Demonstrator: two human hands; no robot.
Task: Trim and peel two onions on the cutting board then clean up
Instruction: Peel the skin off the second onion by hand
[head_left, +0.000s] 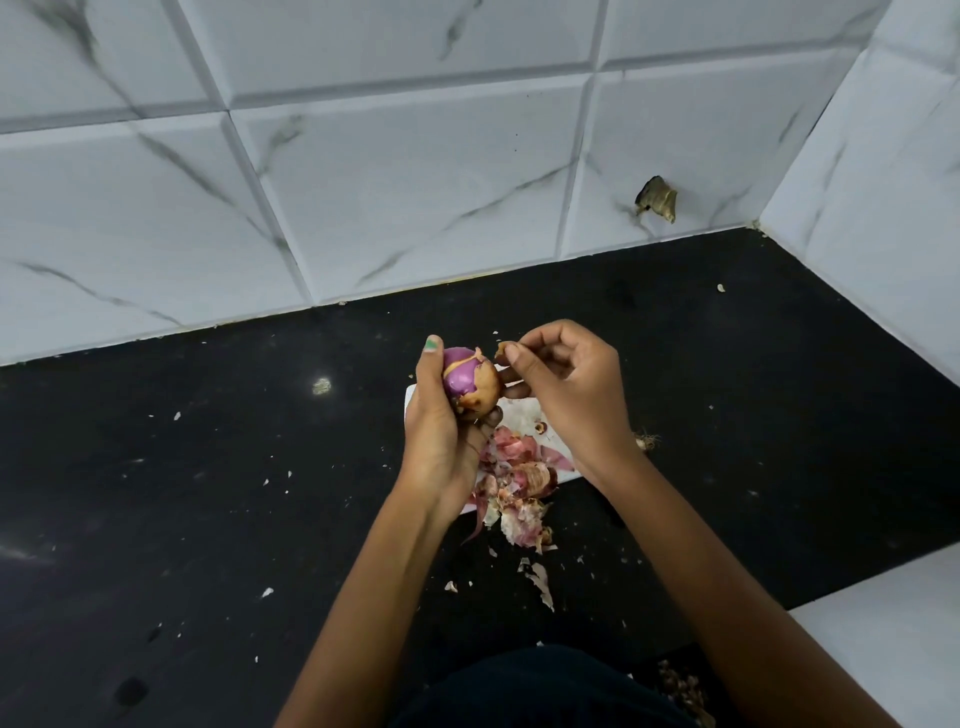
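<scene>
My left hand (439, 431) grips a red onion (469, 382) above the far end of the white cutting board (524, 418). The onion is partly peeled, purple flesh on top and brown papery skin on its right and lower side. My right hand (566, 387) pinches a small scrap of dry skin (502, 351) between thumb and forefinger, just right of the onion. A heap of pink and brown peels (517, 491) covers the board's near part and spills onto the counter. I see no second onion and no knife.
The black counter (208, 493) is dotted with small skin flakes. More peel scraps (537, 577) lie near the front. An onion root end (647, 440) lies right of my wrist. White marble tiles (363, 182) form the back and right walls, with a chipped hole (657, 197).
</scene>
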